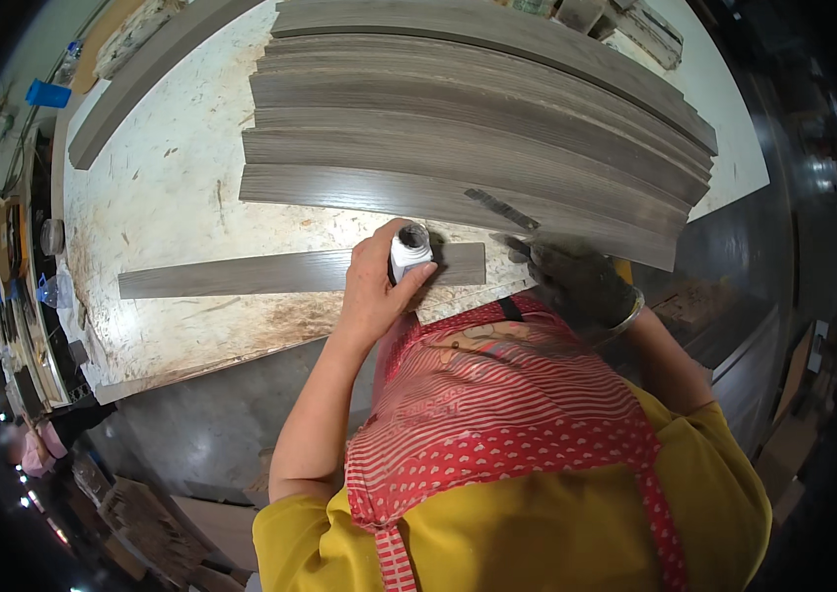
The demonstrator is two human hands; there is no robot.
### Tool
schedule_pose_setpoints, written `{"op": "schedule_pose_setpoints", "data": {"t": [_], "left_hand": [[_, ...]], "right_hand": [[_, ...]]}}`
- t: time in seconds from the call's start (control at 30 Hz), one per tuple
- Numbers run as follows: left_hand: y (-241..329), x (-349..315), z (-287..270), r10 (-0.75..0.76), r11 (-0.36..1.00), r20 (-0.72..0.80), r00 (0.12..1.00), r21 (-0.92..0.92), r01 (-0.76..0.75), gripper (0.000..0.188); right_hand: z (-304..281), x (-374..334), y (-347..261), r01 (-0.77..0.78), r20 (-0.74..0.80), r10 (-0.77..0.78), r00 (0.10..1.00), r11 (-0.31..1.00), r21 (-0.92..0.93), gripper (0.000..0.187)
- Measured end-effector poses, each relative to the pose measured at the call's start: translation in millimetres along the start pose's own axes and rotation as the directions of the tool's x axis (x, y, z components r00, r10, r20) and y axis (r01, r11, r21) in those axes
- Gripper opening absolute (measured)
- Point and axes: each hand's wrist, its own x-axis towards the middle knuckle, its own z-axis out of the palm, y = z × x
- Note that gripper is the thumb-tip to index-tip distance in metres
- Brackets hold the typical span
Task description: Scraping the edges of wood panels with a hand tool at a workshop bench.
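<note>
Your two hands at the worktable (172,237), seen from above. Your bare left hand (371,281) is clamped on a small white bottle (404,261), its thumb along the near right side and its fingers around the far left side. The bottle stands roughly upright over the right part of a narrow grey board (231,277); whether its base touches the wood cannot be told, as your hand hides it. Its round mouth is uncovered and faces up — the interior shows dark, and neither the kind nor the level of its contents can be made out

Your right hand (581,281), in a dark glove, is to the right of the bottle and well apart from it, near the front edge of the stacked grey boards (458,123). Its fingers are bent toward the bottle; you cannot tell from this view whether they pinch anything. Just beyond them, a dark ragged strip (502,209) lies on the nearest board of the stack. At the far left, beyond the table's edge, note the other vessels: a blue cup (48,94) and, nearer you, a clear bluish container (46,289) — the contents of both cannot be told
</note>
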Motion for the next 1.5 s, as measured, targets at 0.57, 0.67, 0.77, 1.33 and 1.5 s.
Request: {"op": "schedule_pose_setpoints", "data": {"t": [0.57, 0.67, 0.77, 1.33, 1.5], "left_hand": [[-7, -25, -3, -0.07, 0.997, 0.092, 0.993, -0.02, 0.073, 0.06], [-11, -26, -1, 0.034, 0.998, 0.048, 0.998, 0.045, -0.036, 0.056], [-10, -25, -2, -0.05, 0.998, 0.098, 0.994, -0.034, 0.054, 0.061], [-11, -24, -3, -0.027, 1.0, 0.099, 0.995, -0.007, 0.028, 0.059], [-14, -24, -2, 0.016, 0.999, 0.091, 0.996, 0.028, -0.018, 0.059]], "right_hand": [[-5, -3, 9, 0.613, 0.29, -0.629, 0.721, 0.384, -0.691, 0.023], [-8, 3, 8, 0.637, 0.353, -0.557, 0.752, 0.474, -0.608, 0.019], [-13, 11, 14, 0.559, 0.286, -0.48, 0.829, 0.704, -0.438, 0.015], [-24, 35, 8, 0.713, 0.655, -0.297, 0.695, 0.408, -0.571, 0.028], [-29, 28, 24, 0.574, 0.508, -0.36, 0.782, 0.732, -0.365, 0.028]]}}
